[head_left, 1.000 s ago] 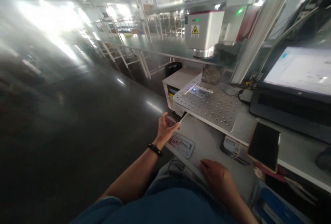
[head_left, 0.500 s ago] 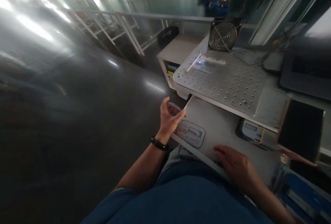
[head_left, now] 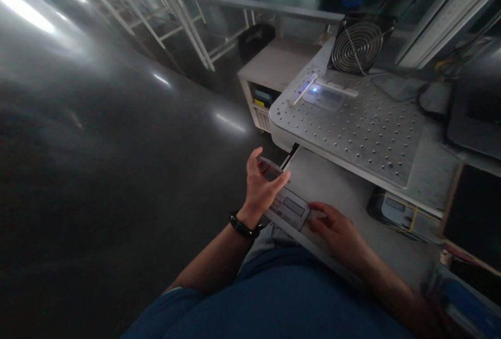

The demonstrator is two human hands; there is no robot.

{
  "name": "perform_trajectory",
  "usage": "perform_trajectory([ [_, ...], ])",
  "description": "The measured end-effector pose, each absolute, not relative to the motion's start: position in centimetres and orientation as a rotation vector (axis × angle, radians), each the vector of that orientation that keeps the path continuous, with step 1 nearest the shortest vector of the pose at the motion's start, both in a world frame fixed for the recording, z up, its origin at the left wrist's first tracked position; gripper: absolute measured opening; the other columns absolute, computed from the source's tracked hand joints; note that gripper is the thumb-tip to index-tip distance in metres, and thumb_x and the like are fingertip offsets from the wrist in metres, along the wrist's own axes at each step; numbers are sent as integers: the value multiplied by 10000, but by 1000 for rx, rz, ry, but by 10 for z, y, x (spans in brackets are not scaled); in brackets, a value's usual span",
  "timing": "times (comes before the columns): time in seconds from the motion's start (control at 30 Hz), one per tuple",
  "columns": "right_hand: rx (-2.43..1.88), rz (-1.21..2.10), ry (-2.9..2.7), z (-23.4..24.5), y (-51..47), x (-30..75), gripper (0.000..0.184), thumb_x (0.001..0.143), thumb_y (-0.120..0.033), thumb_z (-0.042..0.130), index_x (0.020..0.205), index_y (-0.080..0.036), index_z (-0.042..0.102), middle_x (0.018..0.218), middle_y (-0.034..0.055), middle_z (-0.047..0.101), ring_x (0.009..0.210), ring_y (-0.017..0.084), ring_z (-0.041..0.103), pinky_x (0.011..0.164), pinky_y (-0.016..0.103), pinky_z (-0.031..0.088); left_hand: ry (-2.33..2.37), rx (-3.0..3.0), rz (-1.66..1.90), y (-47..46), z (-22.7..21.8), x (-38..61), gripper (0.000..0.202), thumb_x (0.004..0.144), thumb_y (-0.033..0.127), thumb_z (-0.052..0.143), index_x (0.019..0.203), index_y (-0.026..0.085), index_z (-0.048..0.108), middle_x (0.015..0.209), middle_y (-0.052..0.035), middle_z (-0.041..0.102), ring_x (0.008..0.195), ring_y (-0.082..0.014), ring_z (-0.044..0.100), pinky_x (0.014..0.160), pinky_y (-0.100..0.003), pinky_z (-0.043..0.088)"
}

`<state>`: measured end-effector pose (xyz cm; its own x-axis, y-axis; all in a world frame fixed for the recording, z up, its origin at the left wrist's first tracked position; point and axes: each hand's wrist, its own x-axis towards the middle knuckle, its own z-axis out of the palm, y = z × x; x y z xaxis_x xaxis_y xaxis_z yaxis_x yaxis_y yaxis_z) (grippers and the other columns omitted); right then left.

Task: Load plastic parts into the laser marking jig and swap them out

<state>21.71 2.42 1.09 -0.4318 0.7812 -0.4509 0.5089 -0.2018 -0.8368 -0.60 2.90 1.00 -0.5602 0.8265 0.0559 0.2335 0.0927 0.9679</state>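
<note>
No text is legible, even on the panel (head_left: 293,209).

Left forearm (head_left: 213,261): slants up and rightward, bare, from the lower left. Left hand (head_left: 259,188): turns upward at the wrist (head_left: 250,217), grips with a wide span, thumb (head_left: 281,179) out to the right, fingers (head_left: 253,164) curved above. Right forearm (head_left: 381,274): slants up and leftward, bare, from the lower right. Right hand (head_left: 337,230): shows its back, reaches left, one finger extended, others bent below, partly hidden.
</note>
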Motion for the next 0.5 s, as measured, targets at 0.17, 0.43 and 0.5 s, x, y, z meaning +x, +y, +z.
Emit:
perform_trajectory([
  [0.17, -1569, 1378, -1915, 17, 26, 210, 356, 841, -369, 536, 1136, -212, 659, 1037, 72, 750, 885, 208, 717, 814, 359, 568, 1839, 1035, 1510, 29, 8, -6, 809, 662, 411, 825, 1356, 300, 424, 1418, -92, 412, 1182, -246, 543, 1000, -432, 488],
  [0.43, -1457, 1319, -2078, 7, 28, 196, 386, 856, -277, 476, 1185, -145, 630, 1150, 125, 693, 978, 217, 679, 903, 393, 542, 1852, 1049, 1509, 31, 6, -7, 816, 662, 423, 823, 1359, 284, 422, 1433, -105, 410, 1223, -260, 521, 1006, -434, 480],
  [0.5, -1447, 1301, -2097, 8, 29, 196, 382, 857, -262, 479, 1184, -139, 632, 1145, 128, 691, 986, 222, 672, 908, 398, 537, 1869, 1053, 1501, 31, 6, -8, 823, 662, 434, 821, 1363, 272, 421, 1425, -111, 419, 1218, -257, 525, 1008, -434, 478],
])
